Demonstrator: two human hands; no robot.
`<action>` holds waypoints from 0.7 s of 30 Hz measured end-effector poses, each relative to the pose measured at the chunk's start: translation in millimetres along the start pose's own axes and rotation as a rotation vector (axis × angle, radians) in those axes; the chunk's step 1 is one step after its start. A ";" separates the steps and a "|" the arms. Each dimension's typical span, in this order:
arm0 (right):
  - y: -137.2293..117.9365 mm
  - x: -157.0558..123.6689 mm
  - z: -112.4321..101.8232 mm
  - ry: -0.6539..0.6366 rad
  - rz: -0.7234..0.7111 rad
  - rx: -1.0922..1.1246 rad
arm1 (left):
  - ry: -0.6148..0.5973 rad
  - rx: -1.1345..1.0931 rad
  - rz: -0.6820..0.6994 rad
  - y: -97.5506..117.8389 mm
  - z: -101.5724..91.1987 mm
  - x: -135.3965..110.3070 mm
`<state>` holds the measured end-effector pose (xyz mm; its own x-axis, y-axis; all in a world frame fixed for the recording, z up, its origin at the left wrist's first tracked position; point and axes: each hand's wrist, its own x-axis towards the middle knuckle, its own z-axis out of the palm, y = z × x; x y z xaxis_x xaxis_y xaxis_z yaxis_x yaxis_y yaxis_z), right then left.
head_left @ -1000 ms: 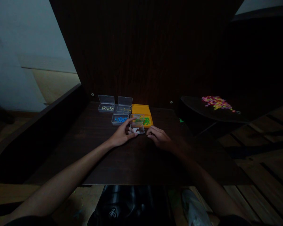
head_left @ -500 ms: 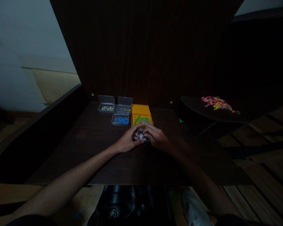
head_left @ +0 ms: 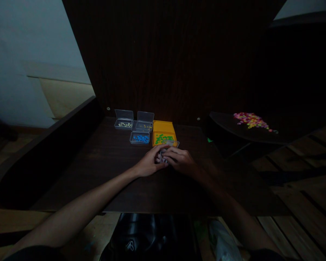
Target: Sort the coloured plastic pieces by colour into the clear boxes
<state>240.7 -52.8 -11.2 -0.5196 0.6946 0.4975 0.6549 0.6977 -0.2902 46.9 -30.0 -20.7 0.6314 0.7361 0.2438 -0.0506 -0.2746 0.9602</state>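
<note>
Clear plastic sat right in the thick of it: a small clear box [head_left: 161, 156], pinned between the two hands, low over the dark table [head_left: 119, 188]! The left hand [head_left: 149, 164] was curled around its near side, thumb to the front, fingers behind, a firm hold. In came the right hand [head_left: 183, 161] from the other flank, fingers bunched narrow and dipping at the opening; whether they pinched anything, you could not tell, for the knuckles blocked the view inside.

And there was a crowd ahead! Just beyond both hands lay the orange box [head_left: 163, 126], lid back, green pieces [head_left: 163, 138] scattered inside, its front edge partly covered by a clear lid [head_left: 178, 144] and the left fingers. Out past the left hand, a little to its left, blue pieces [head_left: 141, 138] filled a clear tray [head_left: 132, 141]; behind that, farther from the hand, two more open boxes, one with yellow pieces [head_left: 146, 127], one with pale pieces [head_left: 124, 124].

Well off to the right hand's right, a bright heap of pink and yellow bits [head_left: 251, 120] lay on a dark side shelf [head_left: 222, 123], with a green scrap [head_left: 209, 140] nearer in.
</note>
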 end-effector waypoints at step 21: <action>-6.5 -5.9 -29.1 -0.089 0.037 0.217 | 0.091 0.001 -0.090 3.5 -21.2 3.7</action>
<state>255.5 -66.5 11.6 -0.5505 0.7261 0.4119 0.5456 0.6864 -0.4808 32.7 -15.2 -13.6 0.5602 0.8111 0.1682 0.0042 -0.2058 0.9786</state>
